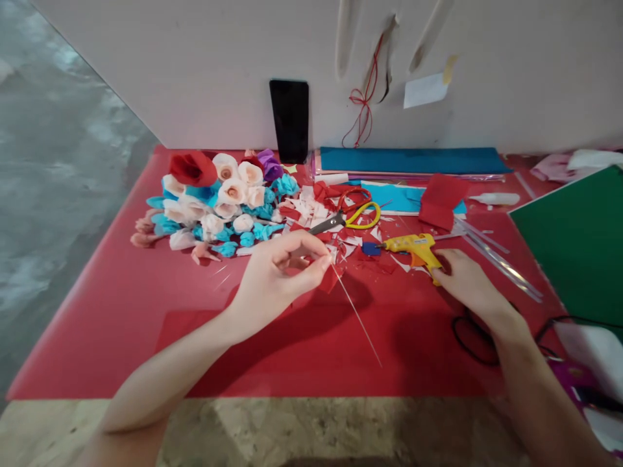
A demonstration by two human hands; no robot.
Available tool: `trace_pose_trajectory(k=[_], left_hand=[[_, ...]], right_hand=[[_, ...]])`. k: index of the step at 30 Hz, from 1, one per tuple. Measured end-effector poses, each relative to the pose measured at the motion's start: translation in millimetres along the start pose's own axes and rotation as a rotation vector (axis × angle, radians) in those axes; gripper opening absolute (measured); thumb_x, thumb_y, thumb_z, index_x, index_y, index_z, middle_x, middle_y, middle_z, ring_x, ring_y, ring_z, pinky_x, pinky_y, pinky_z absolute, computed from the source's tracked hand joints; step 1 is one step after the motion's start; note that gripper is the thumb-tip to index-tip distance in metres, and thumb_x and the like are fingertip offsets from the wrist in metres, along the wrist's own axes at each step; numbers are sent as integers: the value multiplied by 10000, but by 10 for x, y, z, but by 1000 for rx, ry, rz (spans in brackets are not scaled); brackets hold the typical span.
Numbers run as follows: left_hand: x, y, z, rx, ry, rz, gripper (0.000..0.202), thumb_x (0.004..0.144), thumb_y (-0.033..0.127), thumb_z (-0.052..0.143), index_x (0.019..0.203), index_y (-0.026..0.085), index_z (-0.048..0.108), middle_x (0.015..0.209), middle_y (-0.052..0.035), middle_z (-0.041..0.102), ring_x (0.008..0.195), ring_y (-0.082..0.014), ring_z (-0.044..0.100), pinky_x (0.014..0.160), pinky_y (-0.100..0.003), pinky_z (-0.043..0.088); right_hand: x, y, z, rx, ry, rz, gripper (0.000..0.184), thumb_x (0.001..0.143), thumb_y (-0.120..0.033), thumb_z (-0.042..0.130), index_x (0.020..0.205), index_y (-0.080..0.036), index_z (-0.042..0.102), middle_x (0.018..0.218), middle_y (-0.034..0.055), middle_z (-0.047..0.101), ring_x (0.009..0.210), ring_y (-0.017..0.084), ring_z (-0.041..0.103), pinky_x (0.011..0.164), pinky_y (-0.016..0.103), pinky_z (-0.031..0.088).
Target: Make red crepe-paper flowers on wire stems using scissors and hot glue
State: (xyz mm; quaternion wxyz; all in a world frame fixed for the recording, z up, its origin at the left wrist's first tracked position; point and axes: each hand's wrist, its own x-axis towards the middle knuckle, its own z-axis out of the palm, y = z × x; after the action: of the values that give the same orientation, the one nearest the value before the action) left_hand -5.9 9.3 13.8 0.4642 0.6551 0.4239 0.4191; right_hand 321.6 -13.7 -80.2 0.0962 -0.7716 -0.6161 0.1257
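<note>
At the right hand (461, 280), the glue gun (407, 244) looks like smooth plastic. Beyond the left hand (277, 280), the flowers (232, 192) are matt, crinkled paper and the scissors (327, 224) have dull metal blades. The desk (97, 324) below both hands looks smooth, faintly glossy.

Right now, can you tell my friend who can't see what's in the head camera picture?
A person's left hand pinches a thin pale stem while the right hand holds a yellow glue gun by its handle. On the red table cover, paper flowers crowd the left, and scissors lie among paper scraps.
</note>
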Motion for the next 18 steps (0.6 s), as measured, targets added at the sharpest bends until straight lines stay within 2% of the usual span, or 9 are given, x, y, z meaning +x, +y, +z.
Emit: trace_pose_trajectory(k=[4, 8, 11, 14, 18], left_hand=[[-35, 58, -9, -65, -28, -4, 81, 725, 113, 604, 668, 171, 602, 664, 16, 642, 457, -47, 516, 359, -135, 378], [-67, 67, -21, -64, -50, 28, 81, 741, 127, 606, 676, 174, 605, 661, 8, 641, 568, -82, 576, 477, -161, 472], [-73, 62, -29, -44, -49, 38, 84, 740, 131, 613, 672, 178, 601, 647, 12, 642, 596, -89, 587, 525, -172, 489], [-55, 62, -38, -30, -38, 24, 93, 721, 124, 621, 649, 176, 593, 632, 10, 647, 587, -93, 588, 507, -170, 477], [-2, 46, -55, -72, -47, -17, 91, 715, 138, 621, 637, 170, 588, 627, 7, 642, 500, -76, 546, 427, -164, 434]], right_hand=[[-6, 36, 59, 28, -45, 66, 296, 897, -316, 533, 1143, -152, 542, 1143, 86, 563, 969, 198, 580, 817, 402, 507], [16, 44, 94, 80, -44, 138, 285, 891, -312, 542, 1123, -146, 551, 1128, 83, 569, 967, 198, 579, 820, 405, 503], [10, 75, 109, 182, -30, 173, 283, 894, -313, 539, 1116, -139, 551, 1099, 77, 575, 931, 185, 586, 792, 390, 512], [-30, 101, 82, 351, -7, 183, 291, 873, -333, 558, 1096, -148, 530, 983, 68, 602, 806, 169, 607, 684, 329, 527], [-145, 22, -62, 609, 19, 115, 256, 846, -390, 535, 1043, -239, 471, 756, 34, 594, 615, 179, 600, 563, 294, 502]])
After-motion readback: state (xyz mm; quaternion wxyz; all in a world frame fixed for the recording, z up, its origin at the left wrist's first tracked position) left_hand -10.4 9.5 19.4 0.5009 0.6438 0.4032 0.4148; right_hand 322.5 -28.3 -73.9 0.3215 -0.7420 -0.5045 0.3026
